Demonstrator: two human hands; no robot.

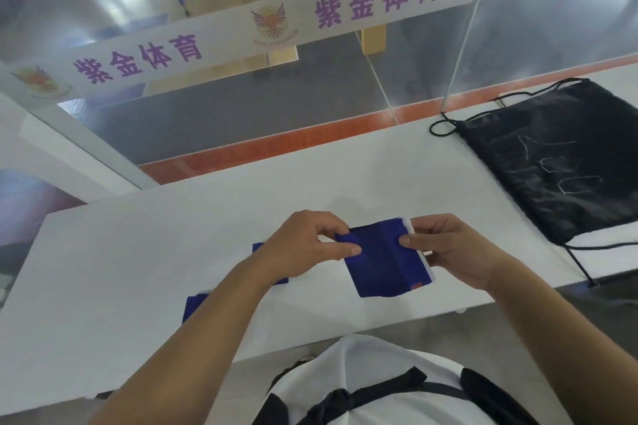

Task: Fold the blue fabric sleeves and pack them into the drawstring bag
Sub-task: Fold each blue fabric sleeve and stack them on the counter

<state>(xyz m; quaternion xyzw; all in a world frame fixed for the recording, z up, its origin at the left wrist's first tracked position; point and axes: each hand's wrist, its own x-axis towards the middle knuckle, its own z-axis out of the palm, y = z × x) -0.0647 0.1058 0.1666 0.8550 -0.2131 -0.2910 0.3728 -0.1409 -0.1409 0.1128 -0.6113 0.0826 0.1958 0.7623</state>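
Both hands hold one folded blue sleeve (pixel 383 262) just above the white table (pixel 138 252). The left hand (pixel 307 245) pinches its left edge, the right hand (pixel 445 245) its white-trimmed right edge. The black drawstring bag (pixel 566 162) lies flat, well right of the sleeve.

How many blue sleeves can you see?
2: one sleeve pinched between the left hand and right hand; another lies on the table, mostly hidden under the left arm. More may be hidden.
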